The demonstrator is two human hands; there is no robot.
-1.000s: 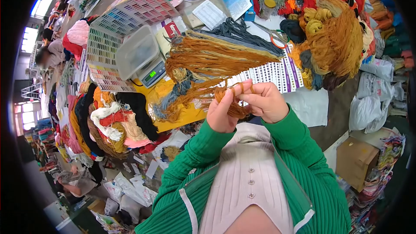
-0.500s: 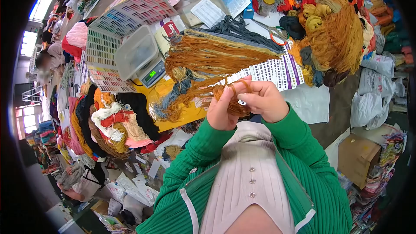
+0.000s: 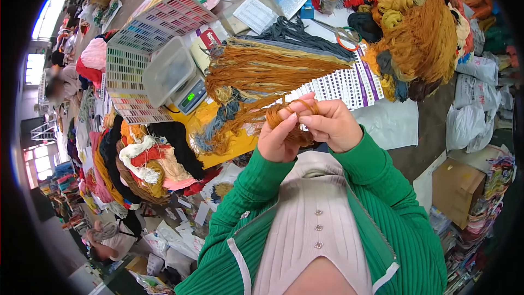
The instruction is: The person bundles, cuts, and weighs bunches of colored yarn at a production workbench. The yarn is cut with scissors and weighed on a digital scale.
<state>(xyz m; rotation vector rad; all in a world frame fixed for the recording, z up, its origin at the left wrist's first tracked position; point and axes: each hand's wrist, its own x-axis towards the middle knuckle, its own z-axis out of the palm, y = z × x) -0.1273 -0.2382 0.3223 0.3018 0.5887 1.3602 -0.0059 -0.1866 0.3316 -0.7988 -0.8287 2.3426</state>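
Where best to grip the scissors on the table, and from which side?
Probably by the orange handle loops of the scissors, coming from the near side. The loops point toward the person and lie bare on the table; the blades run away toward the papers.

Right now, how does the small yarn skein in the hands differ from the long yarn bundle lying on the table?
The small yarn skein is a short rust-brown loop pinched between the left hand and right hand. The long yarn bundle lies spread flat on the table, untouched, far bigger, and mixes ochre with grey-blue strands. Both are loose multi-strand yarn in brownish tones.
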